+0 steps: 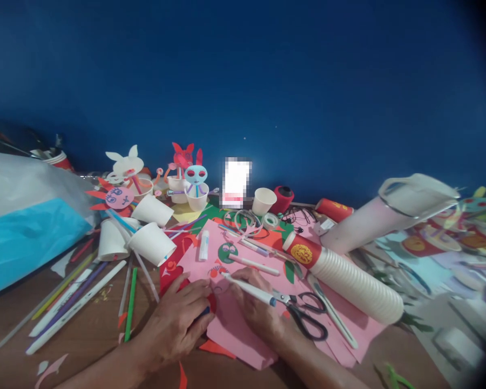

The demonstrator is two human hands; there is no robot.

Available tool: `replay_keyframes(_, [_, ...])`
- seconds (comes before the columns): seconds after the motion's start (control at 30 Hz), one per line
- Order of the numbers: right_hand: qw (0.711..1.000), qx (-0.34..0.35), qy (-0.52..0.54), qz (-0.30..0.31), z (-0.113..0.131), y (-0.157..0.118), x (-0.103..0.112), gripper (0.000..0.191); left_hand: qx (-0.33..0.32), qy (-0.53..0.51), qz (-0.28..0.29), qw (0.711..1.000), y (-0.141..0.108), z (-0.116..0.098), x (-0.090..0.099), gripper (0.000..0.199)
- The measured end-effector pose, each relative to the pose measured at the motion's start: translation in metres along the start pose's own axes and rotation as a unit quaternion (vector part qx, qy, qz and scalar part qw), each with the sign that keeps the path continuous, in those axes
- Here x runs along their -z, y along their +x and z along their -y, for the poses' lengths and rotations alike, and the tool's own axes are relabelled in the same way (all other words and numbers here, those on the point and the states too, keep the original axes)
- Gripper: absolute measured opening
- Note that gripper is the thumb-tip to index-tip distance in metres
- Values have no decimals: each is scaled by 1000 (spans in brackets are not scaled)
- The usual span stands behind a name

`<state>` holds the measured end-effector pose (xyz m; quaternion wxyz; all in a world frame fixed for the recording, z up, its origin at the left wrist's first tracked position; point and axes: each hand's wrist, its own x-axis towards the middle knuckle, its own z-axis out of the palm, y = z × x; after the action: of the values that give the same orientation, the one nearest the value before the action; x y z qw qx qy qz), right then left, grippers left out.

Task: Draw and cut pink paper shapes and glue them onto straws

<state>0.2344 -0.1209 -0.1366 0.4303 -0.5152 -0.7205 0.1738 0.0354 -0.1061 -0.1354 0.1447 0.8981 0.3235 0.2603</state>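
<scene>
My right hand (253, 305) is closed round a white marker (253, 290) with a blue end. Its tip points left, close to a small pink face cutout (217, 276) with eyes drawn on it. My left hand (182, 313) has its fingers curled beside the cutout. A small dark blue thing (204, 312) shows between its thumb and fingers, mostly hidden. Under both hands lies pink paper (243, 346). A green face cutout (228, 252) with drawn eyes rests just above. Black-handled scissors (308, 319) lie to the right of my right hand.
Paper cups (152, 243) lie at left beside several markers (76, 308). Cup figures (196, 189) with paper faces stand behind. A long cup stack (348, 281) and a white pitcher (368, 221) are at right. A glue stick (203, 246) and tape roll (270, 221) sit mid-table.
</scene>
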Motion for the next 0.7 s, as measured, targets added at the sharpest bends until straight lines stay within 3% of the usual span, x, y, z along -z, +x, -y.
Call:
replay_keyframes(0.2, [1000, 0, 11, 26, -2, -2, 1, 10, -1, 0, -14, 1000, -1, -1, 0, 12])
replay_keyframes(0.43, [998, -51, 30, -14, 1, -1, -4, 4, -1, 14, -3, 1000, 2, -3, 3, 12])
replay_keyframes(0.7, [998, -59, 11, -11, -1, -3, -5, 8, 3, 2, 24, 1000, -1, -1, 3, 15])
